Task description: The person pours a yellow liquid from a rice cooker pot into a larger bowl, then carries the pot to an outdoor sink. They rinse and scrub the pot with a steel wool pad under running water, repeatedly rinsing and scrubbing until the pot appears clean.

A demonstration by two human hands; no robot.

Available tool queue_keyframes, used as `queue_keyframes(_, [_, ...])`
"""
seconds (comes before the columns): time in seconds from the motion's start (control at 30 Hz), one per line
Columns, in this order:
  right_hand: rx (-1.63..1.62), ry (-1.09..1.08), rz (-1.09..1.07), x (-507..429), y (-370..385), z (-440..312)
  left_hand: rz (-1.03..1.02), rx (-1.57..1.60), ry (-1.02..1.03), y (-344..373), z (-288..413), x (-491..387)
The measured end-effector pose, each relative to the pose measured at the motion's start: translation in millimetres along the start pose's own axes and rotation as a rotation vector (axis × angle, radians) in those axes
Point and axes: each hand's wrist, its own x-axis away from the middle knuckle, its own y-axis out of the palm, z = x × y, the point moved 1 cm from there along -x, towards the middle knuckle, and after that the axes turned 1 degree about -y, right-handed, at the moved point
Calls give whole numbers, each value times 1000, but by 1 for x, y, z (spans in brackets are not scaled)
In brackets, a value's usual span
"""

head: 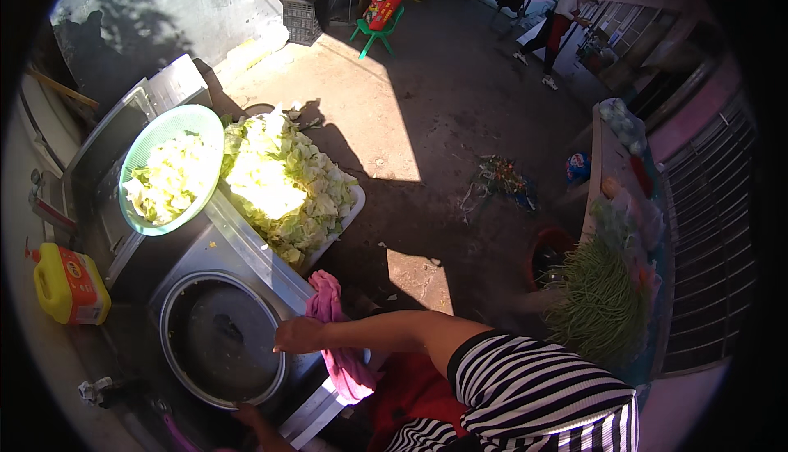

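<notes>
A large round metal basin sits in the steel sink in front of me, its inside dark, with small bits on its wall. My right hand is curled at the basin's right rim, its forearm crossing over a pink cloth draped on the sink's front edge. At the basin's lower rim is my left hand, mostly cut off from clear sight by shadow. Beyond the basin, a green plastic colander holds torn cabbage leaves. A white tub beside it is heaped with more torn cabbage.
A yellow jug stands left of the sink, near a tap. Long green beans and bagged vegetables lie on a table at right. A person in a red apron stands far off. A green stool bears a red bag.
</notes>
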Motion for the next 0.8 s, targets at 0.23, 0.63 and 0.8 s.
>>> queue_keyframes(0.23, [28,-273,-34,-43,-29,-28,195,334,92,-42,-1,-41])
queue_keyframes(0.63, [431,-530,-706,-199,88,-18,379,410,74,-53,37,-41])
queue_keyframes(0.8, [605,-414,-304,-232,155,-6,396,371,89,-46,49,-42])
